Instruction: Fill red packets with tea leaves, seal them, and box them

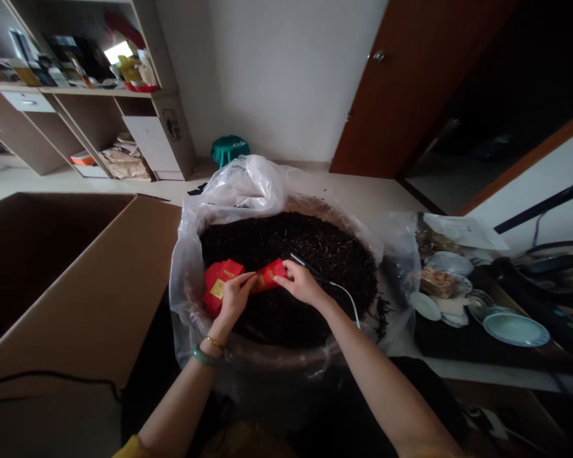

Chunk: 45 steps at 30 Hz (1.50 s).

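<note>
Between my two hands is a red packet with gold print, held over dark, dry shredded leaves that look like loose tea. My left hand pinches its left end, and my right hand grips its right end. Several more red packets lie in a fanned pile on the leaves, just left of my left hand. A slim dark device with a white cable rests on the leaves behind my right hand; part of it is hidden.
A clear plastic bag lines the round container of leaves. An open cardboard box stands at the left. Dishes, including a pale plate, sit at the right. Behind are a desk, a green-covered bin and a brown door.
</note>
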### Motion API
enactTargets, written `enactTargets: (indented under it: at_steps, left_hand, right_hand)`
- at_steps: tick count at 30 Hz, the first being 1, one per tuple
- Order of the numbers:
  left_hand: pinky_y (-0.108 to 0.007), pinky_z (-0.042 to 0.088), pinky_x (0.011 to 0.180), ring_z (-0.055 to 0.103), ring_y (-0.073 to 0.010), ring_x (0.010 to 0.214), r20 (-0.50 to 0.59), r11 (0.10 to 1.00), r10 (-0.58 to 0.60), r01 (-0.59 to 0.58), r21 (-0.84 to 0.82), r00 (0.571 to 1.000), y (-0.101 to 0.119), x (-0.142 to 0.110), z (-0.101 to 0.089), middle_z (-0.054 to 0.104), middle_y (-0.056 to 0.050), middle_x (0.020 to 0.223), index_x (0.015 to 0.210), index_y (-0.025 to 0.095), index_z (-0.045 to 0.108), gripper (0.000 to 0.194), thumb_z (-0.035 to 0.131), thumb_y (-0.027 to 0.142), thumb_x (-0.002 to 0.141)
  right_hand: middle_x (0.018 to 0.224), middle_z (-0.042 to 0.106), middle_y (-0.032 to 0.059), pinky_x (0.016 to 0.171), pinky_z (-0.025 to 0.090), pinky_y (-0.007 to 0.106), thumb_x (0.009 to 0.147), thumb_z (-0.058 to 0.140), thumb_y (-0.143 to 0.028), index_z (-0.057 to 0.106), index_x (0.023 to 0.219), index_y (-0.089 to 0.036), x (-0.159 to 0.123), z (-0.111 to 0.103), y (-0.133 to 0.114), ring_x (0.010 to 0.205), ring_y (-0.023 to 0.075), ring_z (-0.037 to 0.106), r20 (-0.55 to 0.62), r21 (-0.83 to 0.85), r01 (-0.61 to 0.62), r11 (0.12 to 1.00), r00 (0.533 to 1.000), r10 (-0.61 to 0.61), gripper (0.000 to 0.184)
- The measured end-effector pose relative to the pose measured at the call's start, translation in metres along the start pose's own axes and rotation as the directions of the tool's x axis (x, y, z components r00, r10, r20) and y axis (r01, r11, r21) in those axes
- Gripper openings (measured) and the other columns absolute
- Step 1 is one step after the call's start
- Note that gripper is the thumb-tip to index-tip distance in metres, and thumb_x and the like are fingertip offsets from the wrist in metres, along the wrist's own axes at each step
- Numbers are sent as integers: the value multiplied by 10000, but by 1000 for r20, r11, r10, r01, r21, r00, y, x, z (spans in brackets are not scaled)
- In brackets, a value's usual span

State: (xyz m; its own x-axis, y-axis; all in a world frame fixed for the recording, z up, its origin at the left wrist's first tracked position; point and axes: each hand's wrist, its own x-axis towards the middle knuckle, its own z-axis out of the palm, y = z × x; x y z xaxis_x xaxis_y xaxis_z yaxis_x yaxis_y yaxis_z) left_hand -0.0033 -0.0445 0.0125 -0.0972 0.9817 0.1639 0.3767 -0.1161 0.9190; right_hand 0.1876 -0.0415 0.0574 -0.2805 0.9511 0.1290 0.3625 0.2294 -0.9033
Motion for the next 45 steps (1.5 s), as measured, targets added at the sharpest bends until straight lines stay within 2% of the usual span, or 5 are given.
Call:
enactTargets:
  at_steps: [13,25,29,33,45]
  left_hand:
    - [-191,436,560,543,-99,598,20,987,-1,4,-158,1000,7,-3,6,609,20,675,1082,170,616,308,504,298,825]
    - [-332,527,807,577,-244,1122,11,906,-356,348,-241,934,-19,14,-8,538,-158,1310,1224,177,544,407,447,393,893]
    - [-409,478,931,541,-274,1174,128,997,-33,41,-58,991,-8,6,-12,530,-151,1318,1298,193,479,536,566,423,822]
    - [-528,330,1061,372,-339,1303,292,860,314,-401,317,903,4,-12,-2,462,-131,1358,1388,224,360,855,765,317,640]
    - [-645,204,1065,301,-366,1343,340,678,386,-514,525,858,14,-19,-4,542,-100,1318,1312,270,471,596,683,254,755]
  right_hand:
    - [841,731,49,748,500,344,708,678,-285,714,862,-176,-3,2,-1,752,207,651,83,-27,-73,997,994,75,192]
    - [586,603,5,588,397,255,848,469,-324,575,604,-175,6,-3,24,579,147,534,19,-230,-99,968,994,106,306]
    - [723,673,39,707,455,308,863,455,-351,655,755,-164,6,2,21,713,190,606,68,-80,-145,986,986,151,295]
    - [883,709,56,867,455,371,846,490,-353,686,926,-155,2,14,15,882,217,630,127,146,-166,975,981,148,289]
    - [922,728,62,1006,392,418,728,611,-612,706,904,-158,-3,29,14,923,211,650,307,545,-373,750,922,236,496]
